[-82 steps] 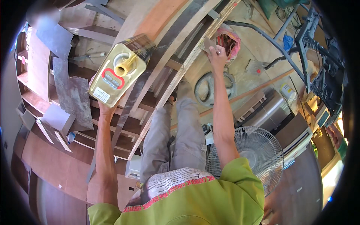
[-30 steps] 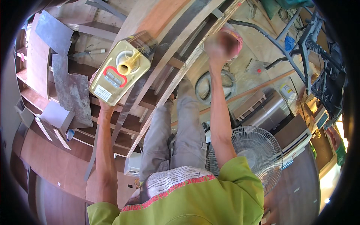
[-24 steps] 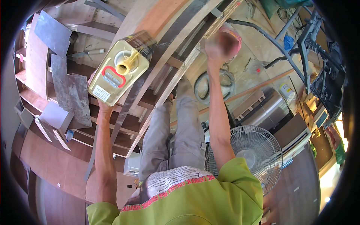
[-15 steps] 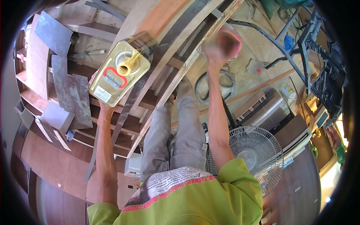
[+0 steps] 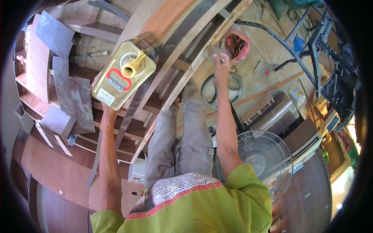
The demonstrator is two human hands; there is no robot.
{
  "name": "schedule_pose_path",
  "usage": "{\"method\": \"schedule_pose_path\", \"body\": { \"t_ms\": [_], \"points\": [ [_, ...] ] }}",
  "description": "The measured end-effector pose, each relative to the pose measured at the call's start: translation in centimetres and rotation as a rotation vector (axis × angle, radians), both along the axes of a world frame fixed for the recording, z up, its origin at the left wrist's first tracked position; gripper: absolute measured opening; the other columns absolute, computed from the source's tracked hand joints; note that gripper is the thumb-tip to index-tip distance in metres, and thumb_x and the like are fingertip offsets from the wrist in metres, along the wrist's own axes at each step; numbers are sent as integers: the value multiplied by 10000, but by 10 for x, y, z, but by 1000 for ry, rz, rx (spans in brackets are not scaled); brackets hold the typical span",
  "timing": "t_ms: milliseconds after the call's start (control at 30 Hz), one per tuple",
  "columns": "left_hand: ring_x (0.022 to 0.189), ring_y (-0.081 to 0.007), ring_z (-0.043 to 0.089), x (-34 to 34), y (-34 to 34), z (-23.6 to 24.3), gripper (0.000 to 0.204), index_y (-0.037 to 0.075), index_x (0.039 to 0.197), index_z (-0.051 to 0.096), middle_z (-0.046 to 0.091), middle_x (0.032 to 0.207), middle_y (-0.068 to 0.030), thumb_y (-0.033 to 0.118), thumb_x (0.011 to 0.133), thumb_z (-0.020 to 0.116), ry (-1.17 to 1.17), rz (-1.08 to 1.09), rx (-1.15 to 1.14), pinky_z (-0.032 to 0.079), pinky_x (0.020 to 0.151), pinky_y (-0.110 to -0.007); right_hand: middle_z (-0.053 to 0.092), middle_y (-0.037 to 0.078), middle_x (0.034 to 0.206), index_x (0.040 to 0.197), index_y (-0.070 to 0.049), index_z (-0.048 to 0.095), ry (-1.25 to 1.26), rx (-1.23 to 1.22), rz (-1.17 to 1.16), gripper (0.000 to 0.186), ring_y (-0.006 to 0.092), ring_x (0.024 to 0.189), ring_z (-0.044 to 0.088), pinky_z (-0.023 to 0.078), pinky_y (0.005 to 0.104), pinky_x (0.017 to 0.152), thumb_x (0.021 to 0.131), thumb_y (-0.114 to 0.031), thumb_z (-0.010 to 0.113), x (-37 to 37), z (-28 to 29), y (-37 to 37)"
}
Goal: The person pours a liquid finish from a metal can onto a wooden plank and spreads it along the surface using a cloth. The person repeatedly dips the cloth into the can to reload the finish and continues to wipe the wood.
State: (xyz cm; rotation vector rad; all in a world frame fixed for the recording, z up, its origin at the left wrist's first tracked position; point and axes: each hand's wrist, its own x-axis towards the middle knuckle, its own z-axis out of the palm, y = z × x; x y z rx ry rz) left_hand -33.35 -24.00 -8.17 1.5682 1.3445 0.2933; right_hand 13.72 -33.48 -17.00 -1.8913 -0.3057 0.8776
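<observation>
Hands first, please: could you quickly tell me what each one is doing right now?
Left hand: closed under the yellow plastic jerrycan, holding it up.
Right hand: raised at the long wooden strip; grip cannot be told.

A single view, from a wide fisheye camera worn on the person's head, looking steeply down along their own body. The lime-green shirt (image 5: pixel 202 211) fills the lower edge, closest to the lens; the grey trousers (image 5: pixel 182 139) run away up the middle, and both forearms reach upward from the bottom. The picture is upright, its left being the person's left. Wooden boards (image 5: pixel 182 50) bend near the dark circular rim. A floor fan (image 5: pixel 258 163) sits low right, the floor farthest off
</observation>
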Motion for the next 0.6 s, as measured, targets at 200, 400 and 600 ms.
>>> {"method": "schedule_pose_path", "body": {
  "t_ms": [200,400,600],
  "points": [
    [1130,-210,551,11,3,5,870,65,1381,390,514,1280,-90,97,670,891,-20,6,30,489,933,-349,561,-24,836,1029,-12,589,83,19,-127,261,55,749,489,398,209,661,873,-159,738,-15,-35,-20],
    [1121,-206,559,8,3,7,838,66,1367,410,529,1268,-86,96,679,887,-10,13,43,492,927,-346,574,-28,835,1054,-18,590,126,34,-68,243,47,742,495,406,208,677,892,-143,722,-17,-11,-13],
    [1111,-202,567,16,5,8,806,66,1353,430,544,1256,-81,96,687,882,-19,12,66,495,921,-343,584,-18,828,1050,-15,598,27,-32,-57,233,55,754,512,419,219,690,895,-142,717,-16,-18,-12]
  ]
}}
